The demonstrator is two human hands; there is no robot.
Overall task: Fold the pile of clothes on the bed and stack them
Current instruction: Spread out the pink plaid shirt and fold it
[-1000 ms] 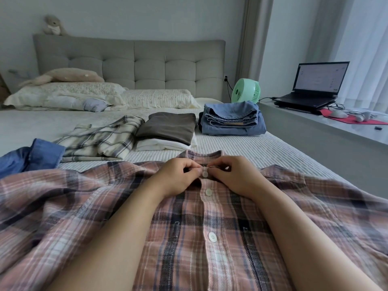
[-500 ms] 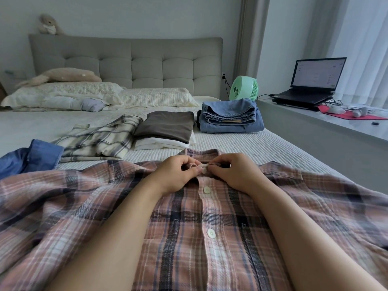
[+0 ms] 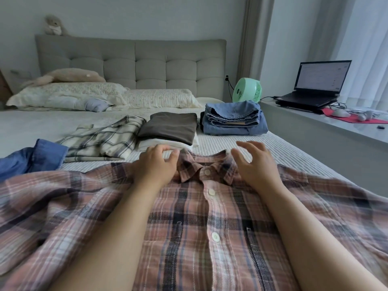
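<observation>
Left hand [image 3: 154, 164] and right hand [image 3: 255, 163] hover apart, fingers loose, flanking the shirt [image 3: 210, 227] collar; careless tugging could skew the fold.

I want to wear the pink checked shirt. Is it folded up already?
No, the pink plaid shirt lies spread flat and buttoned on the bed, both hands at its collar.

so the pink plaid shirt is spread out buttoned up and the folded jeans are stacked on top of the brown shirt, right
Not quite. The head view shows the folded jeans on the bed, to the right of the brown shirt, not on top of it. The brown shirt lies on a white garment. The pink plaid shirt is indeed spread out and buttoned up.
</observation>
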